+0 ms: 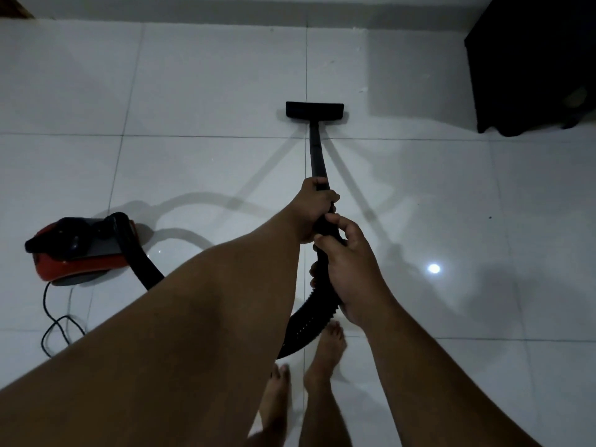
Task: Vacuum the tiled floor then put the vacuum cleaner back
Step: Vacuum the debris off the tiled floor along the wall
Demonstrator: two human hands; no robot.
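Left grip (314, 208) wraps wand (317, 153); right grip (350, 269) wraps hose (309, 321). Floor head (314, 110) on tiled floor (209, 91). Red canister (80, 250), cord (54, 327) left; dark cabinet (532, 59) far right.

Dim, bluish indoor light, slightly soft.
A bright glare spot (433, 268) is reflected on the glossy floor (193, 91); double shadows are cast; edges are bent.
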